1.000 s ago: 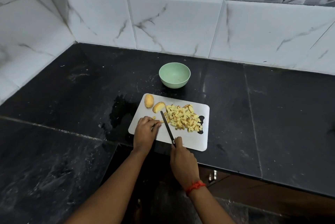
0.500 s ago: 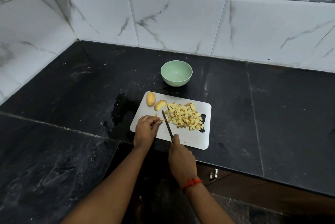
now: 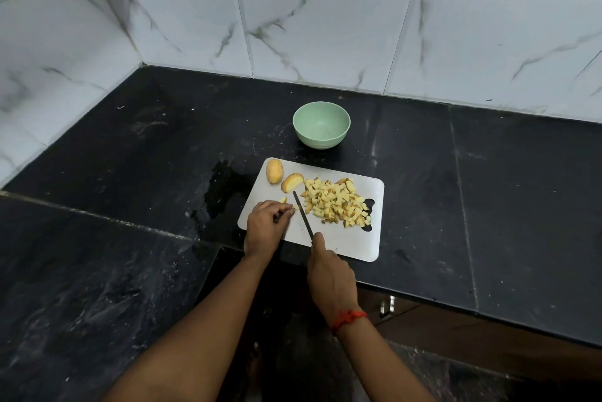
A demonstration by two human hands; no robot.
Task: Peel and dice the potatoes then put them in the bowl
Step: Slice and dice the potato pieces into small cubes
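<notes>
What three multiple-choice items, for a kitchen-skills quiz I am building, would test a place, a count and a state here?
1. Where is the pale green round bowl? A on the black stone counter beyond the white rectangular cutting board; B on the board; C in a hand.
2. How many large undiced potato pieces lie on the board? A two; B none; C five.
3. The right hand: A lies flat; B grips the black knife; C lifts the bowl.
Key: A, it stands past the board's far edge; A, both sit at the far-left corner; B, fingers wrap the handle.

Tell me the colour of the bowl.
Pale green, the bowl, plain inside and out; the head view shows it.
</notes>
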